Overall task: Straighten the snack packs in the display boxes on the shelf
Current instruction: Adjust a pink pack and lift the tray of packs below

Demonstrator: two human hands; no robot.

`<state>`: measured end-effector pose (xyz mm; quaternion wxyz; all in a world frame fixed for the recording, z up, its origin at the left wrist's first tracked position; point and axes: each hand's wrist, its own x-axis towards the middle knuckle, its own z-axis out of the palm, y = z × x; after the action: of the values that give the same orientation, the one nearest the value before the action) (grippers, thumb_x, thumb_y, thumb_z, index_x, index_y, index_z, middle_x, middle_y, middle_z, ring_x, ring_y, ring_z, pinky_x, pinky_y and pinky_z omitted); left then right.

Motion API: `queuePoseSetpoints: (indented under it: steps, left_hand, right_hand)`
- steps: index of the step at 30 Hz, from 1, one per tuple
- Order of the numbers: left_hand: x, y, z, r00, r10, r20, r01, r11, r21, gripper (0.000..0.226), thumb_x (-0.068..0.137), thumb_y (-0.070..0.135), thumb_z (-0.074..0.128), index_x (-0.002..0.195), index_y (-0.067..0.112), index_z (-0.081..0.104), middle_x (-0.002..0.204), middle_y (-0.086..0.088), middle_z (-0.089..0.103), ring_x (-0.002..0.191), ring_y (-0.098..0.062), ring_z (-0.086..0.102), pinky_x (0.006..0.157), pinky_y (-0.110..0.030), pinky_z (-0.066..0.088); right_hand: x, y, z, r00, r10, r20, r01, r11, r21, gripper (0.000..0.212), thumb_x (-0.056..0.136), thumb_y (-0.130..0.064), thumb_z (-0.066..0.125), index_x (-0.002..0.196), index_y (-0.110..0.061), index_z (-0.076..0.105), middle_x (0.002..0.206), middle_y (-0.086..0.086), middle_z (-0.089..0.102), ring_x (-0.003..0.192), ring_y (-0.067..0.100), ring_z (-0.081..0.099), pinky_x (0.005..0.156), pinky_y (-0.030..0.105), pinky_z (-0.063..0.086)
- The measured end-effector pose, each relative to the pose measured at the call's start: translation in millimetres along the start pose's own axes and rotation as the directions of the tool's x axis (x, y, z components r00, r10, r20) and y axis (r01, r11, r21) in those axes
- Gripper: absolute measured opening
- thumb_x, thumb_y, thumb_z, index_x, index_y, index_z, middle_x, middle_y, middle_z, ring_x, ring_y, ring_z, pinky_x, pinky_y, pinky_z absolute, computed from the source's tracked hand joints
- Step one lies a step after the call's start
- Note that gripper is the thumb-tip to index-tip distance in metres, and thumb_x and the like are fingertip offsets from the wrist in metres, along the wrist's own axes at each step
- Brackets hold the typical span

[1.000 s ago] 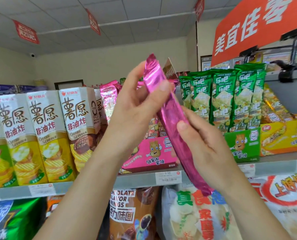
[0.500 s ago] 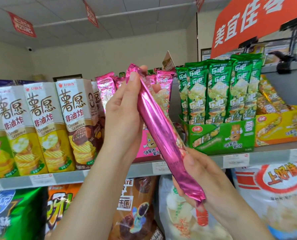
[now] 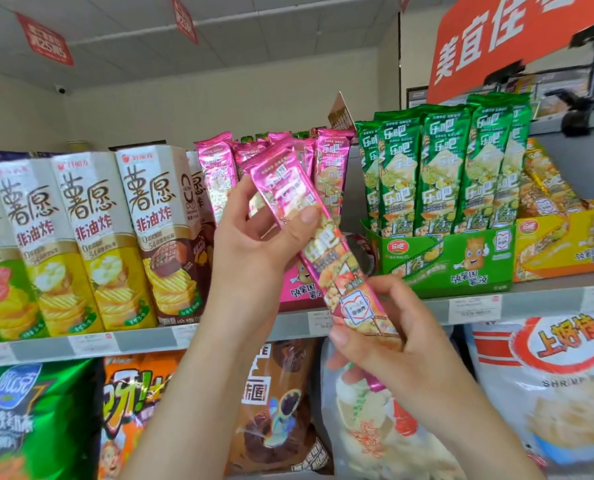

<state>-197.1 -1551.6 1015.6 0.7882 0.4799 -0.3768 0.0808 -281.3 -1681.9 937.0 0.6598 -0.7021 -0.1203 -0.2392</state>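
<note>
Fingers (image 3: 243, 192) of left hand (image 3: 250, 251) pinch pink snack pack (image 3: 330, 252) mid-length; right hand (image 3: 410, 348) grips its lower end.

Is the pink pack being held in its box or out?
Out. The left hand and right hand hold the pink pack tilted in front of the pink display box.

We see bright, even, soft light from overhead, with barely a shadow anywhere. Glare streaks the foil of the pink snack pack (image 3: 326, 247) and the green packs (image 3: 437, 168). Our wide lens bows the shelf edge (image 3: 143, 341) toward the corners. Small print on the price tags (image 3: 474, 308) is too soft to read.
</note>
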Motion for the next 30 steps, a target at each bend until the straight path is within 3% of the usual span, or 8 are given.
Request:
queuePoseSetpoints:
  steps: [3,6,10,15,18,21,24,30]
  left_hand:
    - [-1.6,-3.0,-2.3,0.999,-0.034,0.01,0.036,0.988,-0.147,0.077,0.08,0.001,0.07,0.147,0.004,0.032,0.093,-0.005,0.071,0.079,-0.014,0.067,0.07,-0.027,0.055]
    - [-1.8,-8.7,-5.7,0.996,-0.088,0.027,0.092,0.961,-0.26,0.086,0.081,-0.006,0.065,0.153,0.006,0.019,0.081,-0.001,0.069,0.071,-0.009,0.065,0.07,-0.023,0.054]
    - [-2.0,-10.1,-5.1,0.99,-0.141,0.028,0.143,0.953,-0.266,0.074,0.08,0.004,0.063,0.148,0.011,0.035,0.091,-0.004,0.069,0.081,-0.015,0.065,0.082,-0.034,0.053]
    - [-12.3,-11.8,6.7,0.992,-0.099,0.074,0.092,0.991,0.102,0.04,0.079,0.026,0.077,0.114,0.027,0.057,0.094,0.012,0.074,0.088,-0.005,0.069,0.073,-0.023,0.055]
    - [-22.8,-19.1,7.9,0.982,-0.123,0.144,0.1,0.983,0.154,0.046,0.077,0.005,0.078,0.117,0.01,0.055,0.086,0.005,0.072,0.078,-0.009,0.068,0.069,-0.023,0.055]
    - [-28.4,-24.9,4.4,0.979,-0.138,0.151,0.109,0.977,0.185,0.05,0.074,-0.007,0.078,0.116,0.007,0.054,0.084,-0.001,0.072,0.074,-0.011,0.068,0.066,-0.022,0.054]
    - [-27.5,-23.6,6.1,0.991,-0.112,0.067,0.098,0.977,0.188,0.046,0.071,0.007,0.078,0.111,0.015,0.058,0.084,-0.005,0.073,0.072,-0.019,0.067,0.065,-0.028,0.056]
    - [0.3,-2.7,3.2,0.99,-0.023,-0.138,0.04,0.992,0.118,0.066,0.079,0.033,0.076,0.133,0.007,0.049,0.086,-0.003,0.068,0.078,-0.017,0.062,0.067,-0.039,0.05]
  right_hand:
    - [-2.2,-0.5,-1.0,0.982,0.065,0.176,-0.12,0.94,0.32,0.04,0.082,-0.051,0.068,0.111,-0.025,0.062,0.09,0.017,0.071,0.048,0.025,0.059,0.044,0.027,0.046]
    - [-4.2,5.1,1.5,0.988,0.065,0.138,-0.113,0.922,0.37,0.055,0.08,-0.063,0.062,0.111,-0.017,0.065,0.077,0.019,0.065,0.043,0.022,0.05,0.042,0.025,0.04]
    - [-4.9,8.7,7.1,0.998,0.058,-0.019,-0.051,0.959,0.279,0.04,0.077,-0.06,0.057,0.093,-0.025,0.069,0.068,0.014,0.064,0.038,0.02,0.047,0.037,0.022,0.034]
    - [-6.1,12.1,14.1,0.975,-0.087,-0.203,0.084,0.996,-0.026,0.03,0.082,-0.066,0.051,0.103,-0.05,0.064,0.072,0.009,0.064,0.049,0.009,0.053,0.047,0.021,0.043]
    - [-6.9,15.5,13.6,0.955,-0.196,-0.224,0.158,0.972,-0.176,0.031,0.084,-0.065,0.047,0.111,-0.053,0.057,0.07,-0.013,0.062,0.056,0.004,0.055,0.055,0.02,0.044]
    - [-7.9,19.0,14.0,0.953,-0.192,-0.233,0.153,0.972,-0.178,0.028,0.09,-0.06,0.044,0.112,-0.049,0.057,0.076,-0.018,0.063,0.058,0.005,0.056,0.062,0.024,0.046]
    - [-10.0,20.9,16.7,0.949,-0.224,-0.224,0.162,0.951,-0.265,0.036,0.093,-0.055,0.039,0.121,-0.042,0.057,0.082,-0.021,0.061,0.071,0.006,0.059,0.07,0.03,0.047]
    - [-19.4,25.9,20.3,0.917,-0.308,-0.254,0.188,0.895,-0.405,0.036,0.092,-0.055,0.036,0.126,-0.048,0.046,0.116,-0.019,0.063,0.101,0.007,0.062,0.086,0.028,0.05]
